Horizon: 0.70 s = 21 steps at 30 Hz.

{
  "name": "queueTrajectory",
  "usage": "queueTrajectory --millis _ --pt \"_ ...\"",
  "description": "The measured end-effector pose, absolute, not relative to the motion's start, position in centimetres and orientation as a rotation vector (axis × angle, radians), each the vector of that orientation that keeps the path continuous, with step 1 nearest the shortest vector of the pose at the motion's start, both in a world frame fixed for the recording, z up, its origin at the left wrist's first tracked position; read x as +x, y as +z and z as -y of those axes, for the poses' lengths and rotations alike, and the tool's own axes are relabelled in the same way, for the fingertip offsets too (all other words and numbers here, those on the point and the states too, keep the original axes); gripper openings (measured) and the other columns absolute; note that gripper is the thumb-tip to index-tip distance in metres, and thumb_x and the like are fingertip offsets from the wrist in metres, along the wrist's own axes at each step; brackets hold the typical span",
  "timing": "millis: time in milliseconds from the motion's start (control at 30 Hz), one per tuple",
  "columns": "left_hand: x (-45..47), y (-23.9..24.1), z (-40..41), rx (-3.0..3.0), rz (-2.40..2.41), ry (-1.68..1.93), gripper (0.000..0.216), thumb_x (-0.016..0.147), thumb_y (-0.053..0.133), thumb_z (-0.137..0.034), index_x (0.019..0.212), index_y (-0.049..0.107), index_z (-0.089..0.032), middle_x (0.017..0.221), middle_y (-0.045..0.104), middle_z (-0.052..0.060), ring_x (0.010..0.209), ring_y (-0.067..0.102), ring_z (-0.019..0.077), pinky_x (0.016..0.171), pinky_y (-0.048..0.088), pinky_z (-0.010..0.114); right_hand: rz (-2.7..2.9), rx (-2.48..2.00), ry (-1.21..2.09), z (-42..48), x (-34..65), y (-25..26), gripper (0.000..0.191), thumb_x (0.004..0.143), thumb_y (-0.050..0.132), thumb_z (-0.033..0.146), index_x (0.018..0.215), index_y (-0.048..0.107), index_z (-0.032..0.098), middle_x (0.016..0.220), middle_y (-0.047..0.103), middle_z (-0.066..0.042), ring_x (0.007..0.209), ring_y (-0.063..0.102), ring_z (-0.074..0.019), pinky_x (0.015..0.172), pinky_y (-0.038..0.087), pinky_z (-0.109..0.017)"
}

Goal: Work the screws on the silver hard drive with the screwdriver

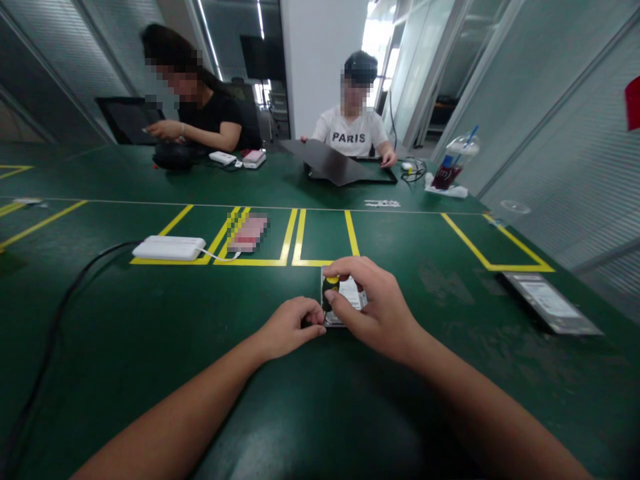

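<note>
A small hard drive (353, 291) with a white label lies flat on the green table in front of me. My right hand (380, 300) is closed round a stubby black and yellow screwdriver (331, 291), held upright over the drive's left side. The screwdriver's tip is too small to make out. At the drive's lower left corner, my left hand (295, 323) grips the edge with curled fingers. Part of the drive is hidden behind my right hand.
Yellow tape (325, 263) marks boxes on the table (200, 400). A larger hard drive (553, 303) lies right; a white power bank (170, 248) is cabled to a pink phone (250, 233) at left. Two people sit opposite, one holding a dark panel (330, 163). A drink cup (453, 163) stands far right.
</note>
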<state>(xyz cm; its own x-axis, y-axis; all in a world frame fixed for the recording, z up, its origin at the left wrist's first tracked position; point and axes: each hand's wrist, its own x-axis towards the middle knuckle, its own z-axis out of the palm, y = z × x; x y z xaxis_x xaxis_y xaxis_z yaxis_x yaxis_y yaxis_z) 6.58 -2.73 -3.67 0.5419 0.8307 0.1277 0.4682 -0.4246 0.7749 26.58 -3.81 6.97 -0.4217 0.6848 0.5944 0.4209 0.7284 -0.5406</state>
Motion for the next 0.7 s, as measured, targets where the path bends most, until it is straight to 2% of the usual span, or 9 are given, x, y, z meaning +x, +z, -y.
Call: queueTrajectory --millis 133,333,533,700 --pt "6.56 -3.72 2.70 2.075 -1.042 0.657 0.009 0.083 0.069 -0.024 0.081 0.063 -0.018 0.076 0.061 -0.003 0.073 0.055 0.0150 0.067 0.040 0.026 2.077 -0.848 0.392 3.68 26.64 6.93 0.018 0.084 0.069 0.023 0.100 0.064 0.017 0.095 0.065 -0.005 0.089 0.057 -0.0167 0.079 0.045 -0.031" --pt "6.60 -3.44 2.75 2.077 -1.044 0.662 0.010 0.082 0.069 -0.026 0.080 0.063 -0.018 0.075 0.060 -0.002 0.073 0.054 0.0152 0.067 0.039 0.026 2.068 -0.866 0.385 3.90 26.79 7.00 0.023 0.083 0.064 0.015 0.106 0.062 0.019 0.095 0.067 -0.003 0.086 0.058 -0.0163 0.077 0.045 -0.031" --pt "6.59 -3.57 2.75 2.070 -1.050 0.654 0.010 0.083 0.068 -0.026 0.082 0.062 -0.018 0.076 0.060 -0.002 0.073 0.055 0.0154 0.067 0.040 0.026 2.054 -0.849 0.390 3.75 26.57 6.89 0.018 0.083 0.071 0.024 0.097 0.061 0.019 0.092 0.063 -0.003 0.086 0.056 -0.0167 0.076 0.045 -0.031" --pt "6.57 -3.61 2.72 2.072 -1.051 0.658 0.010 0.082 0.069 -0.025 0.080 0.062 -0.018 0.076 0.060 -0.002 0.073 0.054 0.0152 0.067 0.039 0.026 2.058 -0.882 0.408 3.90 26.69 6.98 0.021 0.083 0.064 0.016 0.104 0.062 0.020 0.092 0.066 -0.002 0.082 0.057 -0.0160 0.075 0.044 -0.031"
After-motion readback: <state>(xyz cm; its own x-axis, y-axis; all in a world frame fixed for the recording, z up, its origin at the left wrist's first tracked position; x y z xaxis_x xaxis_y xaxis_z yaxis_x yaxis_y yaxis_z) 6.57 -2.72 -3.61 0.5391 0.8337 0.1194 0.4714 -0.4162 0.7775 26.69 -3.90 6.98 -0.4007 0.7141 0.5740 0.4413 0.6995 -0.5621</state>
